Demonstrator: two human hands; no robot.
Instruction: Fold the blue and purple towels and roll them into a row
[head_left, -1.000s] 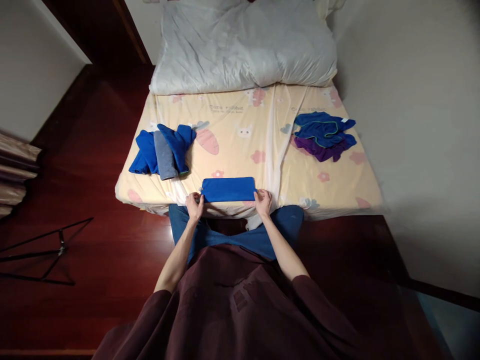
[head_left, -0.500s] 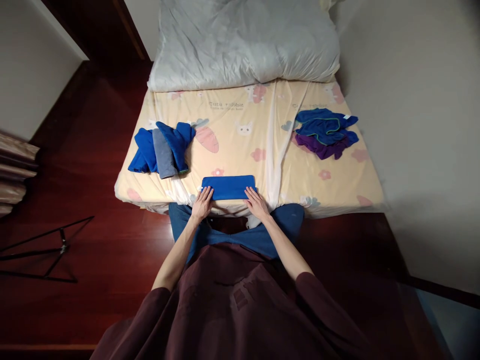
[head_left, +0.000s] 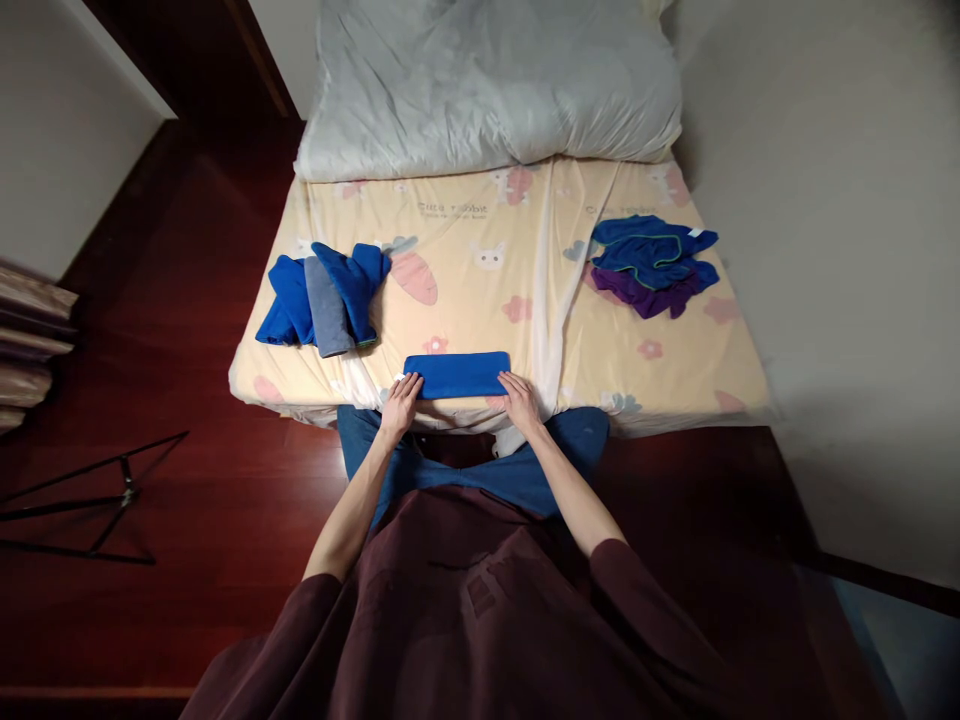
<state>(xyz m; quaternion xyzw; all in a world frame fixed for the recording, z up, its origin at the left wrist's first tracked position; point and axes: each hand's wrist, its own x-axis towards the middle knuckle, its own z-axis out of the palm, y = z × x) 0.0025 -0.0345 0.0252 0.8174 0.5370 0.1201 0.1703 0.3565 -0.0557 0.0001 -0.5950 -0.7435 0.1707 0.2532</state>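
Observation:
A blue cloth, folded into a flat strip, lies at the front edge of the bed. At its left end my left hand has its fingers closed on the cloth's corner. My right hand pinches the right end the same way. To the left lies a pile of folded blue cloths with a grey cloth among them. Over on the right, crumpled blue cloths rest on a purple cloth.
The bed has a cream patterned sheet. A thick grey quilt is bunched at its far side. A black tripod stands on the floor at left, near a curtain. A wall rises at right.
Both hands have shifted slightly outward to the ends of the folded blue cloth, and their fingers have drawn in from lying flat on it.

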